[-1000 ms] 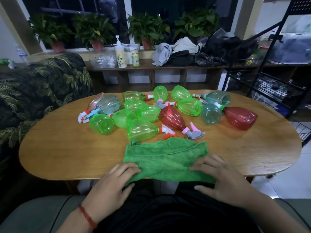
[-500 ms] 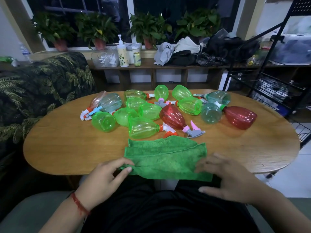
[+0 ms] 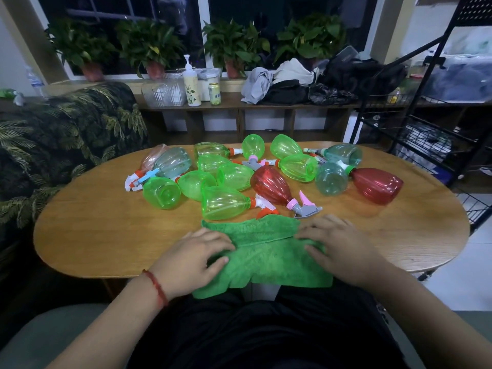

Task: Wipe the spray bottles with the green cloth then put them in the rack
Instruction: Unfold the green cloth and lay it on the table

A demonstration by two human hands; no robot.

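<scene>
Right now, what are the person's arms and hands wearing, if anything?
Both forearms are bare: no sleeves show, and neither the left hand nor the right hand wears a glove. A red cord bracelet circles the left wrist. No rings or watch are visible.
</scene>
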